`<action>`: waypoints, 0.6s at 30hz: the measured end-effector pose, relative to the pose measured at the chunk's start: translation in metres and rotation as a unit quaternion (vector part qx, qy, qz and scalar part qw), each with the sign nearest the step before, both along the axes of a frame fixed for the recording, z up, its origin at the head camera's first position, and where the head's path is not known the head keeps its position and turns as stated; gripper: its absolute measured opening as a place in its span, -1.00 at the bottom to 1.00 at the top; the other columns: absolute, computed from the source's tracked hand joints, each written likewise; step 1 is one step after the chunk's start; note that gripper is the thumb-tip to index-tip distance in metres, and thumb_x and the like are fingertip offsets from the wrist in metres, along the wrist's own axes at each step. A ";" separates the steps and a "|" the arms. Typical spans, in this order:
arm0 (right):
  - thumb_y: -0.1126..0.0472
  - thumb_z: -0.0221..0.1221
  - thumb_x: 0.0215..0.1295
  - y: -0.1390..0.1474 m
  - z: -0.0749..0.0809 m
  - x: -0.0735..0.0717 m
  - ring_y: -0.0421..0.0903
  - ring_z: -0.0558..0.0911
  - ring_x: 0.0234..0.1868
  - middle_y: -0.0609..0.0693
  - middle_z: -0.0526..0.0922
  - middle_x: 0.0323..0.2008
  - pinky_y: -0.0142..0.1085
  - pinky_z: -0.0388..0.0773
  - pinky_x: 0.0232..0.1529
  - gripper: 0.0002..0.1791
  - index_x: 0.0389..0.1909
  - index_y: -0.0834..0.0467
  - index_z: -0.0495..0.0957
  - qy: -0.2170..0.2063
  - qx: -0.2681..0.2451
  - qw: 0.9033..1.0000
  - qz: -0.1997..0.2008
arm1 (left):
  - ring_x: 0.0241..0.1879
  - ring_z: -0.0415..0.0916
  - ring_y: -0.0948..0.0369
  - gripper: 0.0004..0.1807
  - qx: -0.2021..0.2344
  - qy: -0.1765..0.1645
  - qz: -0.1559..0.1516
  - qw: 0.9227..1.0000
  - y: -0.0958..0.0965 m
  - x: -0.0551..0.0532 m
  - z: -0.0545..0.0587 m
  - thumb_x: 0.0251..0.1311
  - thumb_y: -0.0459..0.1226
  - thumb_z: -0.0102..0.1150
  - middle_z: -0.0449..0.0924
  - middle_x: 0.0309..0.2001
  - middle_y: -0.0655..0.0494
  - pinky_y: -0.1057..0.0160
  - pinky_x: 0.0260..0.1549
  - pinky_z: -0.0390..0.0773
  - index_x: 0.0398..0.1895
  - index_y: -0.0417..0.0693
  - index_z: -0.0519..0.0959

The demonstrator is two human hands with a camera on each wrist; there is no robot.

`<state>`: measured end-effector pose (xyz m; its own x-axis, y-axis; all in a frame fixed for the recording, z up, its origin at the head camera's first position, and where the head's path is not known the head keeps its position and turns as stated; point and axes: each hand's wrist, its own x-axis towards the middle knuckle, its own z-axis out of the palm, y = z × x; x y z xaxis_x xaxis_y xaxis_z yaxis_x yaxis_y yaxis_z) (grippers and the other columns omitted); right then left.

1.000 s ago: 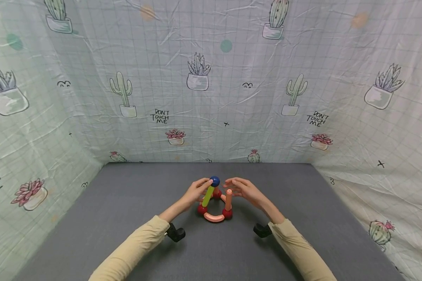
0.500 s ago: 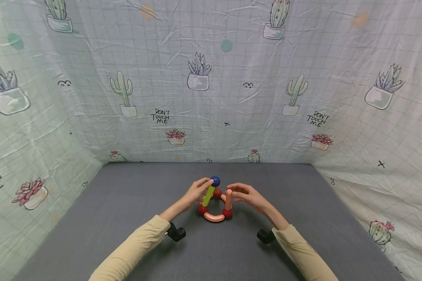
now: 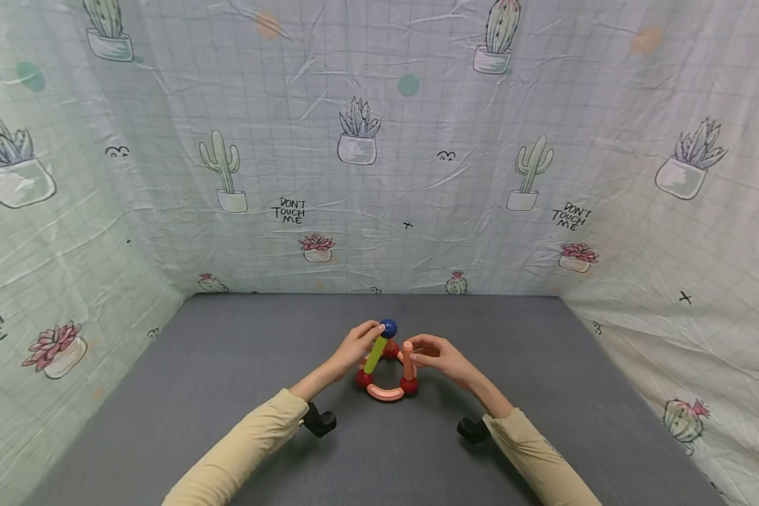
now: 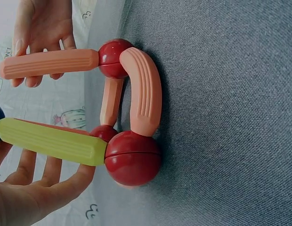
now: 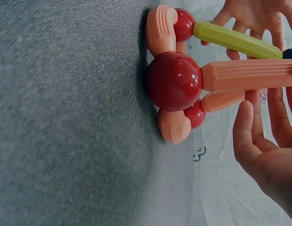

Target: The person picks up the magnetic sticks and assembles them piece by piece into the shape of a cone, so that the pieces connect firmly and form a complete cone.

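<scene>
A magnetic rod-and-ball construction stands mid-table. Its base joins red balls [image 3: 408, 384] with curved orange rods [image 3: 385, 393]. From the left ball a yellow-green rod [image 3: 375, 355] leans up to a blue ball [image 3: 388, 328]. My left hand [image 3: 353, 347] holds the blue ball, fingers reaching behind the yellow-green rod. On the right ball stands a straight orange rod [image 3: 409, 365], tilted slightly left; my right hand [image 3: 444, 357] pinches it near its top. Another straight orange rod [image 5: 223, 100] rises from the back ball, mostly hidden in the head view.
A dark grey cloth-covered table [image 3: 259, 337] carries the construction. Behind and at both sides hangs a pale curtain [image 3: 405, 176] printed with cacti. Black wrist cameras [image 3: 473, 430] hang beneath both forearms, close above the table.
My right hand has closed in on the front-right orange rod and taken hold near its top. The rod's top has tipped slightly left. My left hand keeps its place.
</scene>
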<state>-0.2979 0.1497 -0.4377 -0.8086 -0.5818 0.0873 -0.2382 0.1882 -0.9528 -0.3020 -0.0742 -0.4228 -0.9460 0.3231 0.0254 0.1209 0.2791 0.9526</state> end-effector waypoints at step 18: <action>0.12 0.06 0.24 -0.017 0.001 -0.006 -0.13 0.56 -0.17 0.27 0.48 -0.01 -0.05 0.47 -0.15 -0.57 0.04 0.29 0.38 0.014 0.014 1.000 -0.010 | -0.10 0.46 -0.17 -0.58 0.028 -0.027 -0.006 0.999 -0.001 0.020 0.026 0.33 -0.06 -0.25 0.46 -0.14 -0.20 -0.14 -0.25 0.48 0.01 -0.17 0.40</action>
<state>-0.3036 0.1328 -0.4368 -0.8177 -0.5679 0.0937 -0.2602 0.2195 -0.9403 -0.2817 -0.0757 -0.3971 -0.9423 0.3347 -0.0075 0.0717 0.2236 0.9720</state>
